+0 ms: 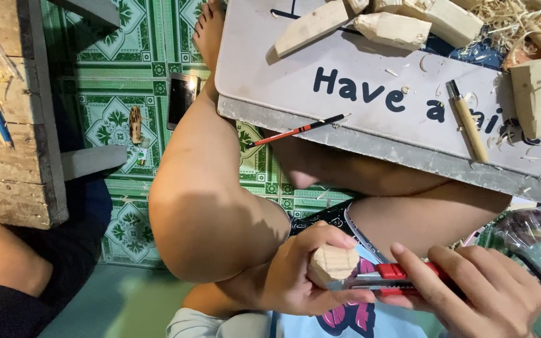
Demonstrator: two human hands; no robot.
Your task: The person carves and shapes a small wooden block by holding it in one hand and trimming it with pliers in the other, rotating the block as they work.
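My left hand [298,275] grips a small pale wooden block [332,263] with pencil grid lines on its top face. My right hand [477,291] holds a red utility knife [386,277], its blade end touching the lower edge of the block. Both hands are low in the head view, over my lap and bent knee [211,213].
A grey low table [370,119] lies over my legs, carrying a red-and-black pencil [298,130], a wooden-handled carving tool [469,122], several wood blocks [392,28] and shavings [521,25]. A phone [181,97] rests on the green tiled floor. A wooden bench [14,125] stands at left.
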